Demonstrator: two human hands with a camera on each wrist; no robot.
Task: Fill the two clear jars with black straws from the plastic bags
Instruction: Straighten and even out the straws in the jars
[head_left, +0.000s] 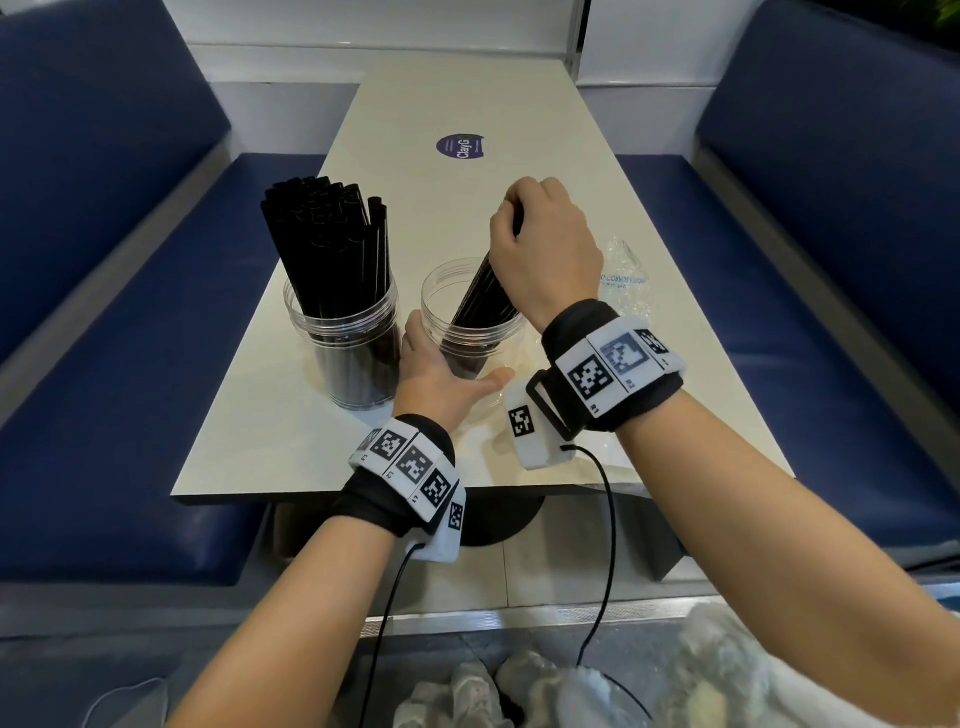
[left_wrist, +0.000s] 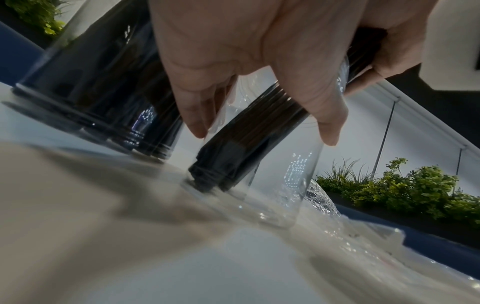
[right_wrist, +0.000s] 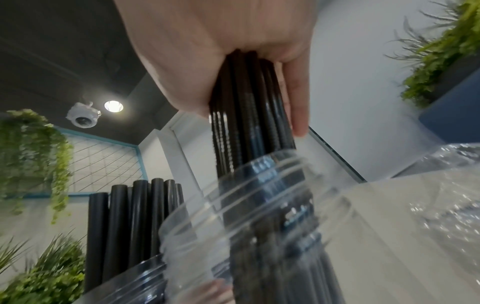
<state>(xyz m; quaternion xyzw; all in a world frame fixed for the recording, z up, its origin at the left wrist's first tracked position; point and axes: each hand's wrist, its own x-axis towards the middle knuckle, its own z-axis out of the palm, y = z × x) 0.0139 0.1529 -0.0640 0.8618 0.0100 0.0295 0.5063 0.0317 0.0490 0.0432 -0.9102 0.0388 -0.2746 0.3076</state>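
- Beside the full jar (head_left: 347, 343), on its right and just apart from it, stands the second jar (head_left: 470, 322); take that full jar as your landmark on the bench (head_left: 291, 441).
- Your right hand (head_left: 545, 249) is wrapped round the upper part of a bundle of black straws (head_left: 485, 296), fingers (right_wrist: 298, 111) curled tight on it; the bundle leans into the second jar with its lower ends touching the floor of the jar.
- Your left hand (head_left: 441, 374) steadies that jar low on its near wall, thumb and fingers (left_wrist: 194, 115) spread and curved against the clear plastic.
- The straws look light, stiff and smooth, so they will likely slide and fan apart the moment your grip loosens; holding them high leaves the free ends to splay.
- The jar seems thin-walled and light, apt to tip or skate under a leaning load, so low on the wall is a sound place to brace it.
- Right of the second jar, well away from the full one, lies a crumpled plastic bag (head_left: 631, 280): limp, slippery, and empty as far as the pictures show.
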